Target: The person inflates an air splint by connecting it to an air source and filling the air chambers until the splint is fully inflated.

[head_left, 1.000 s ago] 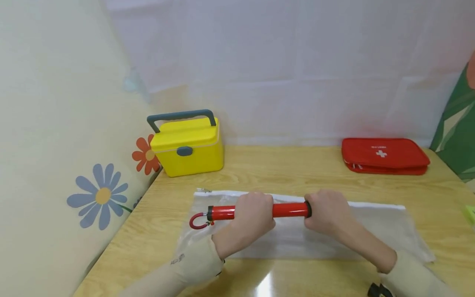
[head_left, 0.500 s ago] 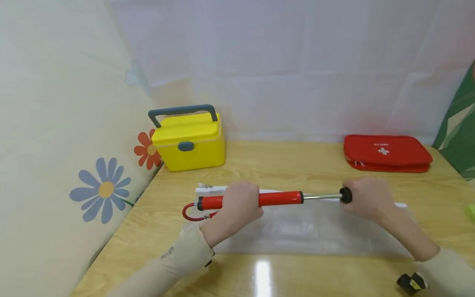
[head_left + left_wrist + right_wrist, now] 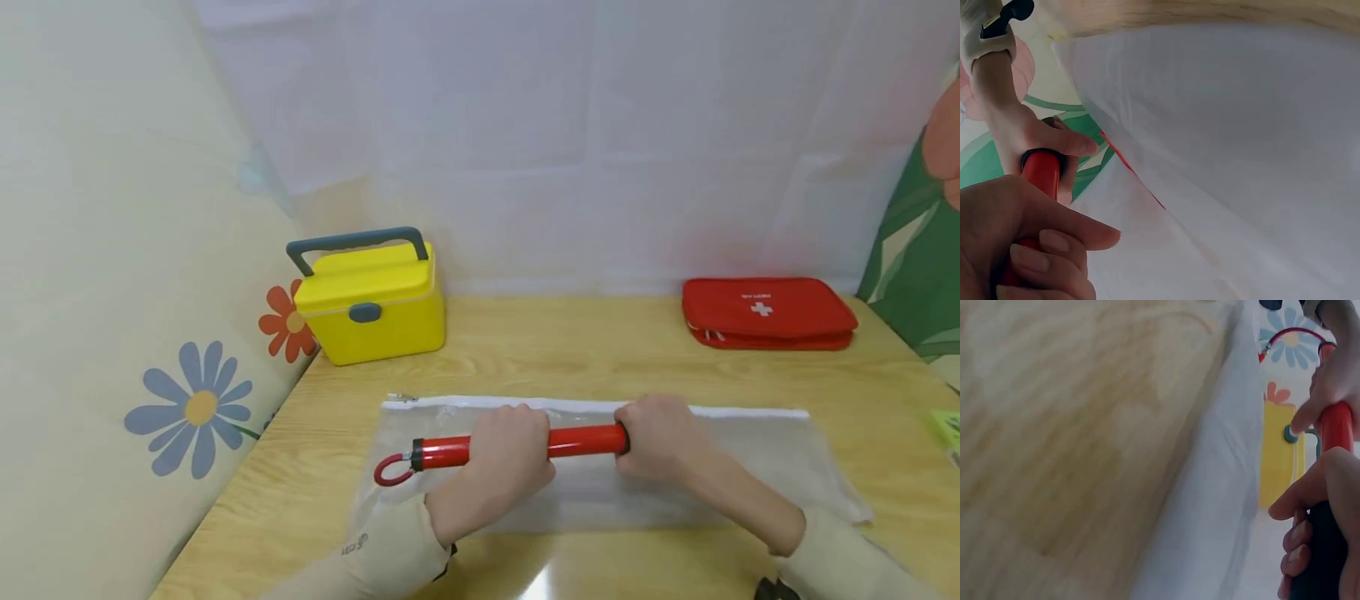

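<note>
A red hand pump (image 3: 585,441) is held level over a clear zip bag (image 3: 720,492). My left hand (image 3: 508,454) grips the middle of its red barrel, fingers curled round it in the left wrist view. At the barrel's right end, my right hand (image 3: 660,437) holds the black handle (image 3: 1319,556), pushed in against the barrel so that no rod shows. A short red hose (image 3: 381,473) loops from the left end of the pump; its far end, partly hidden in the head view, shows a red tip (image 3: 1262,357) in the right wrist view.
Back left on the wooden table (image 3: 555,342) stands a yellow box (image 3: 375,333) with a dark handle. A red first-aid pouch (image 3: 765,321) lies back right. Something green (image 3: 948,429) shows at the right edge. White sheeting (image 3: 480,150) hangs behind the table.
Half a second ago the pump's metal rod was drawn out to the right. My right hand has moved left, pushing the handle back to the barrel; my left hand keeps its grip.
</note>
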`<action>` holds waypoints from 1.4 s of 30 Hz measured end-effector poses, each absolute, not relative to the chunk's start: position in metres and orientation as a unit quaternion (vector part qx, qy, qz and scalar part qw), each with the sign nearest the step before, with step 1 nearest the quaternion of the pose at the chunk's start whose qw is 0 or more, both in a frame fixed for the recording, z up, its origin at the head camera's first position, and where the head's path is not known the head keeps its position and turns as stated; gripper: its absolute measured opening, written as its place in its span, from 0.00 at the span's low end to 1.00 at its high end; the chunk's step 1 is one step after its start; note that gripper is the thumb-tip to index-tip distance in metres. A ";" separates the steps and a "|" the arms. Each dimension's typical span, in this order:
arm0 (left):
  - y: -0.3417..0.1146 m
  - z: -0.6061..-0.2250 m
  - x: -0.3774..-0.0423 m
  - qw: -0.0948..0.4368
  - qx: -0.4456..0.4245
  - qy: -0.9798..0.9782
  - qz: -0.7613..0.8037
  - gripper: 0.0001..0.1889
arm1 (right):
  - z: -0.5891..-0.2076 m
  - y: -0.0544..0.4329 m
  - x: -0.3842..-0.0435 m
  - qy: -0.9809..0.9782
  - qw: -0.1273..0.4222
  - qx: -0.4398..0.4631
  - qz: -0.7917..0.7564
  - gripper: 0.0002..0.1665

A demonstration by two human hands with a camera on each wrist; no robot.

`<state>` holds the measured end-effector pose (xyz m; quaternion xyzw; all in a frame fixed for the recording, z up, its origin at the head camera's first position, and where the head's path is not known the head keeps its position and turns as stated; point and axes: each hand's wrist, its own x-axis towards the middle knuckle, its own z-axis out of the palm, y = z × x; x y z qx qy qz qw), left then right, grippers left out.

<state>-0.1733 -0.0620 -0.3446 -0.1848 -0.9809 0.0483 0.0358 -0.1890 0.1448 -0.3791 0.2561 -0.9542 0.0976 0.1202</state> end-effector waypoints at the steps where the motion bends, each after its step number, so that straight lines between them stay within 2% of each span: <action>1: -0.061 -0.345 -0.172 0.038 -0.189 -0.980 0.045 0.13 | -0.380 0.142 -0.187 -0.954 0.120 0.257 0.101 0.14; 5: -0.059 -0.346 -0.175 0.061 -0.201 -0.977 0.045 0.12 | -0.381 0.145 -0.187 -0.950 0.149 0.253 0.104 0.14; 10: -0.072 -0.341 -0.186 0.049 -0.188 -0.980 0.043 0.12 | -0.375 0.182 -0.200 -0.947 0.169 0.260 0.081 0.15; 14: -0.089 -0.335 -0.195 0.041 -0.153 -0.986 0.043 0.14 | -0.373 0.217 -0.211 -0.957 0.154 0.234 0.075 0.16; 17: -0.096 -0.336 -0.203 0.043 -0.146 -0.987 0.049 0.15 | -0.377 0.223 -0.213 -0.967 0.138 0.209 0.056 0.16; 24: -0.098 -0.348 -0.208 0.016 -0.132 -0.989 0.067 0.19 | -0.384 0.206 -0.203 -0.981 0.089 0.167 0.051 0.14; 31: -0.085 -0.342 -0.198 0.032 -0.149 -0.987 0.048 0.16 | -0.371 0.176 -0.195 -0.971 0.138 0.191 0.033 0.17; 38: -0.071 -0.333 -0.187 0.040 -0.166 -0.984 0.039 0.14 | -0.358 0.142 -0.183 -0.969 0.139 0.200 0.034 0.15; 42: -0.063 -0.334 -0.187 0.051 -0.195 -0.979 0.039 0.14 | -0.361 0.138 -0.179 -0.966 0.151 0.206 0.043 0.15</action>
